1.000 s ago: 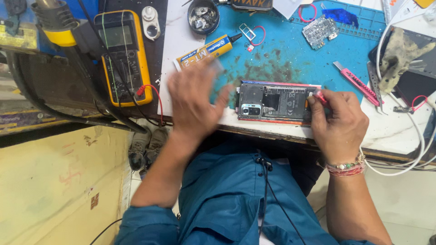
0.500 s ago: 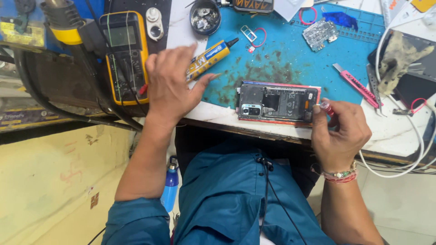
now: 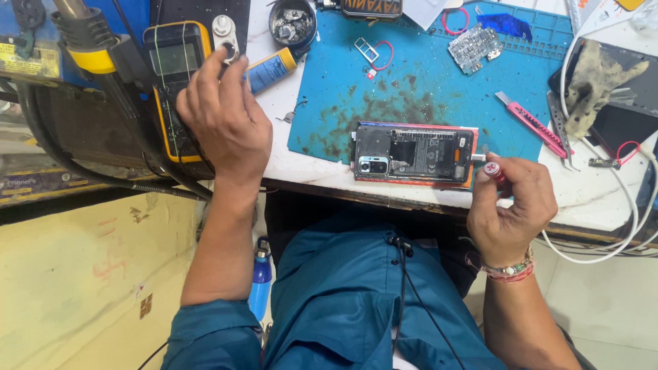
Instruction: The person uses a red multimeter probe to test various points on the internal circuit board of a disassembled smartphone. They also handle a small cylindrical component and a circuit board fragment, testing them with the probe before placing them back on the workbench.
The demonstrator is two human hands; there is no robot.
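An opened phone (image 3: 413, 153) with its back off lies on a blue work mat (image 3: 425, 89), camera end to the left. My right hand (image 3: 510, 205) is closed on a red-tipped screwdriver (image 3: 492, 169), its tip at the phone's right end. My left hand (image 3: 223, 120) reaches up and left over a yellow multimeter (image 3: 173, 62), with the fingertips on a small white and metal part (image 3: 225, 34) beside it.
A yellow and blue tube (image 3: 273, 68) lies right of my left hand. A round dish of small parts (image 3: 291, 20), a circuit board (image 3: 474, 46), a pink utility knife (image 3: 531, 123), tweezers (image 3: 558, 130) and white cables (image 3: 617, 240) surround the mat. A hot air tool (image 3: 89, 41) stands at far left.
My left hand has moved from beside the phone up and left, across the tube, to the multimeter. My right hand has stayed at the phone's right end with the screwdriver.
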